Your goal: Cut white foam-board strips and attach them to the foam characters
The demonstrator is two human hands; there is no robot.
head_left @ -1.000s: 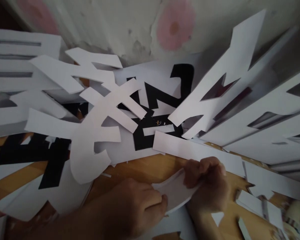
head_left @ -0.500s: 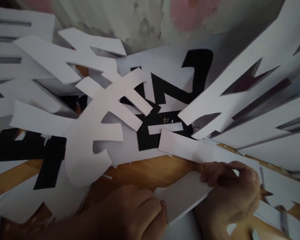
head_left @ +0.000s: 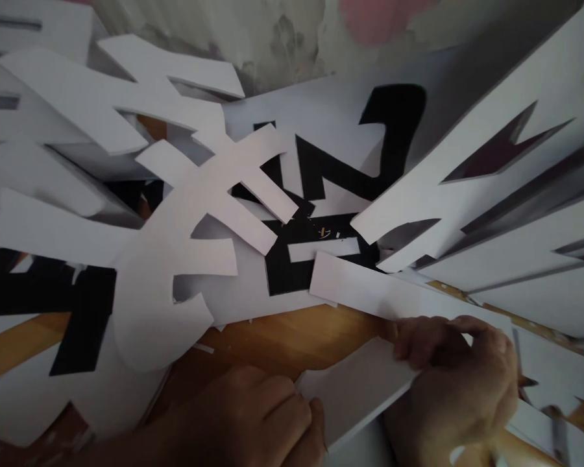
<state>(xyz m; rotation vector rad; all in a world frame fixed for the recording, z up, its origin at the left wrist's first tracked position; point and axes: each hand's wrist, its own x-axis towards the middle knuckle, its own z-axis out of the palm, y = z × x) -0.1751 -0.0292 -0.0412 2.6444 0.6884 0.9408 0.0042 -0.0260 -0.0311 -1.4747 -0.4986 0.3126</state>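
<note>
the biggest thing before you is the heap of white cut-out characters (head_left: 175, 259), filling everything from nine o'clock round to three o'clock, some lying on a printed sheet with black strokes (head_left: 321, 181) at twelve o'clock, others at two o'clock propped up on edge. under them runs the wooden table (head_left: 282, 337), bare only in a band at the centre. next in size is the long white strip (head_left: 370, 292), which slants from the middle toward four o'clock, touching your right knuckles. then the white foam piece (head_left: 355, 389) at six o'clock, lying low over the table between your two hands. your right hand (head_left: 457, 389) at five o'clock is grasping its right end, fingers (head_left: 418, 340) curled over the top edge and pinching it. your left hand (head_left: 253, 421) at seven o'clock is clenched against its left end; the fingertips are hidden, so you cannot tell whether it truly grips the piece or only presses on it. as for what could go wrong: held at both ends, the piece looks thin enough to crease or snap if your hands pull or twist unevenly. your right knuckles sit against the long strip, so a lift or swing to the right could drag it and shift the leaning cut-outs at two o'clock, which seem loosely balanced. small white offcuts (head_left: 204, 348) lie on the table near the left hand and could get swept along.
</note>
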